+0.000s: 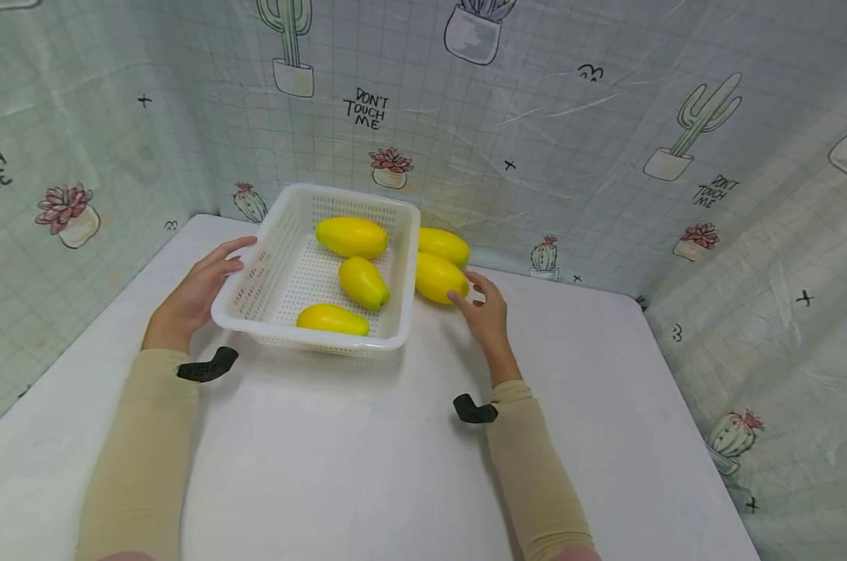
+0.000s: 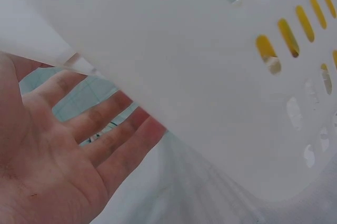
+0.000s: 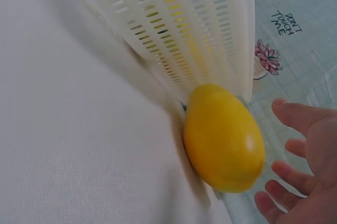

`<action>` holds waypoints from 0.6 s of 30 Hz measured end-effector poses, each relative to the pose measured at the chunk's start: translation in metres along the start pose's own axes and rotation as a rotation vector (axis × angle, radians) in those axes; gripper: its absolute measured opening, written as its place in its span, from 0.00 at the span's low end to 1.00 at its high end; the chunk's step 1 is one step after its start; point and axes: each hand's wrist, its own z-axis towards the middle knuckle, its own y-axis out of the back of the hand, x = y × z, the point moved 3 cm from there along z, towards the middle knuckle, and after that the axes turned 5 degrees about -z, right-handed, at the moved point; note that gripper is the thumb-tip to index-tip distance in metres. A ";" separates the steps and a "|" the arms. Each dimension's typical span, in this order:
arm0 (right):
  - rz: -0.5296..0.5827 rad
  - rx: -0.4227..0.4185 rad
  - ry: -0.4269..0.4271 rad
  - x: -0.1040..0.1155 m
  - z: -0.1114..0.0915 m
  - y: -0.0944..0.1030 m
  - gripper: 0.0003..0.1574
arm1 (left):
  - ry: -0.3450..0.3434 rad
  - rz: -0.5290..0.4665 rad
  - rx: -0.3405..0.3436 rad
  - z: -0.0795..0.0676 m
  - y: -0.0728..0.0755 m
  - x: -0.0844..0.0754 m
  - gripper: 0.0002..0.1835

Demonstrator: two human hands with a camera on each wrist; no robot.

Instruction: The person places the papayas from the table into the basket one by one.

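Note:
A white perforated plastic basket (image 1: 318, 336) stands on the table with three yellow papayas inside: one at the back (image 1: 353, 236), one in the middle (image 1: 363, 282), one at the front (image 1: 333, 319). My left hand (image 1: 195, 300) is at the basket's left side; in the left wrist view, its nearly straight fingers reach the basket's edge. Right of the basket lie two more papayas, a farther one (image 1: 446, 245) and a nearer one (image 1: 439, 278). Beside the nearer papaya is my right hand (image 1: 488, 315), thumb and fingers spread. The right wrist view shows a gap between hand and fruit.
The white table (image 1: 353, 452) spreads in front of the basket and to the right. A cactus-printed cloth (image 1: 507, 117) hangs behind and along both sides. Each sleeve cuff has a black wrist camera piece, left (image 1: 208, 366) and right (image 1: 475, 409).

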 end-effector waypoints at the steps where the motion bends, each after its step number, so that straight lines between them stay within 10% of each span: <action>1: -0.004 0.000 -0.007 -0.001 0.000 0.000 0.36 | -0.001 -0.002 0.000 0.000 0.000 0.000 0.25; 18: -0.002 0.003 -0.040 -0.007 0.005 -0.009 0.38 | -0.002 0.006 -0.008 0.000 0.001 0.000 0.26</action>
